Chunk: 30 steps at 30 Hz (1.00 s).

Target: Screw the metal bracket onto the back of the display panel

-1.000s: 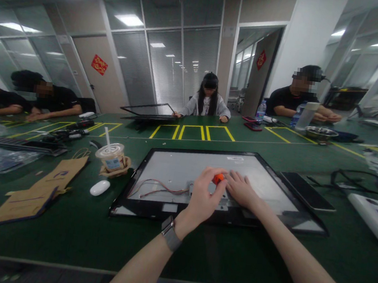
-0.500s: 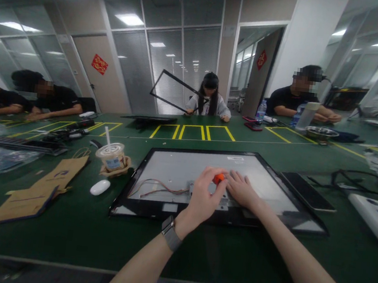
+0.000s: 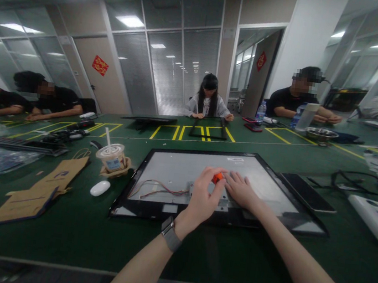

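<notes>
Nearest, a watch point(image 3: 171, 235) circles the left wrist above the green bench point(image 3: 69, 241). The left hand point(image 3: 205, 190) pinches a small orange knob point(image 3: 218, 177) between thumb and fingers, over the middle of a flat panel point(image 3: 175, 165); the knob's long axis is too hidden to tell. The right hand point(image 3: 240, 189) lies flat, fingers spread on the panel, fingertips just right of the knob. The panel's long side runs left to right. Beyond it, across the bench, a co-worker point(image 3: 208, 103) holds a dark frame point(image 3: 224, 130).
</notes>
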Each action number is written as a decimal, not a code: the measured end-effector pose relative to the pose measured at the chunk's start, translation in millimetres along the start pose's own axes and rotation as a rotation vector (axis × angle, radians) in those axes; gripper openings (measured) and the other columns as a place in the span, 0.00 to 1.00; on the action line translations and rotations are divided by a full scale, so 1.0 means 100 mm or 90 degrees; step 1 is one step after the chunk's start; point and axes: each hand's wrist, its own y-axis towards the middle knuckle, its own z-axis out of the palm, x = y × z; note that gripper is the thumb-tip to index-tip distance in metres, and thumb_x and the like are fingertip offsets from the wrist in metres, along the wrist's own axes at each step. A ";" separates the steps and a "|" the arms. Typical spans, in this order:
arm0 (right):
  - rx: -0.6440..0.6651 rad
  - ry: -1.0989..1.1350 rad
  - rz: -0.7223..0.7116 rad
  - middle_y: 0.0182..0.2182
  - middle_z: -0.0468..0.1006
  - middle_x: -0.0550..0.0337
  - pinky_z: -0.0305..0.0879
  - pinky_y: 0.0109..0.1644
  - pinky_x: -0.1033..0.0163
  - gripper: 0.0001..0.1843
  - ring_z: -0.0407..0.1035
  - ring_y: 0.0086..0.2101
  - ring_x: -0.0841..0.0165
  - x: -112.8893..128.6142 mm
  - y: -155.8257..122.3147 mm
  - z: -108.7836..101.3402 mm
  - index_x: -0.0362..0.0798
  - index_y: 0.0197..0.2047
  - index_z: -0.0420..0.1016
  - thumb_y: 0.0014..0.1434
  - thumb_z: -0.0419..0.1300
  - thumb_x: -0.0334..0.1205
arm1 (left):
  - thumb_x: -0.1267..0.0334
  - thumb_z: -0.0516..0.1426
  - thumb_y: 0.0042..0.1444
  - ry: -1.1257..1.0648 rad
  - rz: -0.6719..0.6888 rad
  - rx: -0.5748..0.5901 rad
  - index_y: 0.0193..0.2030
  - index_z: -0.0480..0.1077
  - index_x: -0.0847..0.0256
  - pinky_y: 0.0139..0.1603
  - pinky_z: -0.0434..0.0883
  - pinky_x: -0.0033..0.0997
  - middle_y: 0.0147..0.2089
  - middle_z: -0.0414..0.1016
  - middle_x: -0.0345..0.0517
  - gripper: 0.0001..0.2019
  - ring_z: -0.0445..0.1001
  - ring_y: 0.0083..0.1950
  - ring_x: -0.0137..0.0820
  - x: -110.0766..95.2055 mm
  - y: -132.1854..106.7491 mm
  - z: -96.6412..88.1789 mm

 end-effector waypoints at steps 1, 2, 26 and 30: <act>-0.002 0.001 0.005 0.69 0.56 0.40 0.51 0.63 0.34 0.31 0.50 0.66 0.49 0.00 0.01 0.02 0.48 0.71 0.55 0.69 0.36 0.44 | 0.65 0.52 0.66 -0.006 -0.011 0.004 0.52 0.70 0.59 0.48 0.71 0.35 0.45 0.74 0.48 0.11 0.72 0.43 0.33 0.00 0.00 0.00; -0.003 0.002 0.011 0.69 0.56 0.40 0.50 0.63 0.34 0.31 0.50 0.66 0.49 -0.01 0.02 0.03 0.48 0.72 0.54 0.69 0.36 0.44 | 0.65 0.51 0.67 -0.015 -0.025 0.009 0.54 0.69 0.59 0.47 0.71 0.35 0.46 0.74 0.49 0.12 0.73 0.44 0.32 0.00 0.00 -0.01; 0.005 -0.002 0.044 0.69 0.55 0.43 0.50 0.65 0.38 0.30 0.50 0.66 0.51 0.01 0.03 0.02 0.49 0.71 0.55 0.70 0.38 0.47 | 0.64 0.48 0.69 -0.006 -0.035 -0.050 0.54 0.73 0.58 0.47 0.71 0.31 0.47 0.67 0.48 0.15 0.71 0.44 0.30 -0.02 0.03 -0.06; 0.006 -0.012 0.045 0.69 0.56 0.43 0.50 0.65 0.39 0.30 0.51 0.66 0.52 0.02 0.03 0.01 0.50 0.71 0.55 0.70 0.37 0.47 | 0.64 0.47 0.69 0.000 -0.039 -0.054 0.58 0.71 0.59 0.47 0.71 0.31 0.47 0.68 0.49 0.17 0.71 0.44 0.30 0.00 0.04 -0.06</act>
